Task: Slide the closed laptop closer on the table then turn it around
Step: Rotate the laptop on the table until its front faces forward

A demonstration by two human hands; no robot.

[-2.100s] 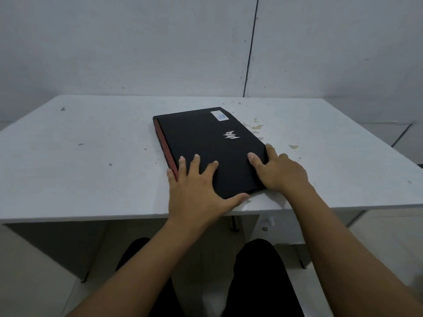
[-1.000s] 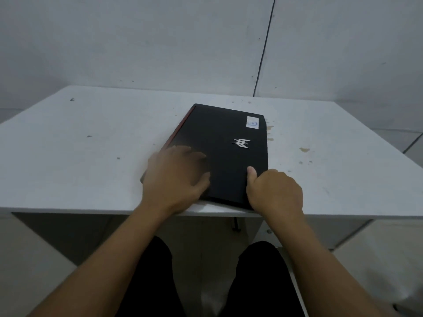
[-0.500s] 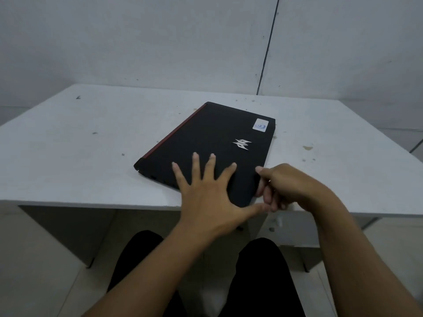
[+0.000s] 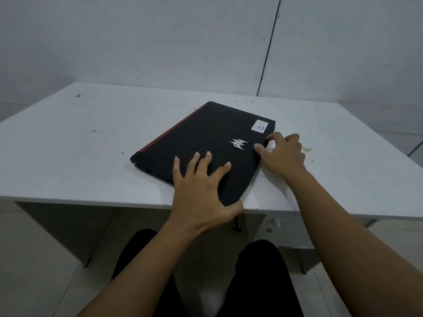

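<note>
Two hands now sit differently: half a second ago the right hand (image 4: 285,154) was curled at the near corner, and it has since reached up the right edge, fingers (image 4: 259,147) spread and touching the laptop (image 4: 206,145). The left hand (image 4: 201,191) stays flat on the lid, fingers splayed. The closed black laptop lies skewed near the desk (image 4: 68,156) front edge, long axis running near-right to far-left, red strip far-left, silver emblem and sticker up.
</note>
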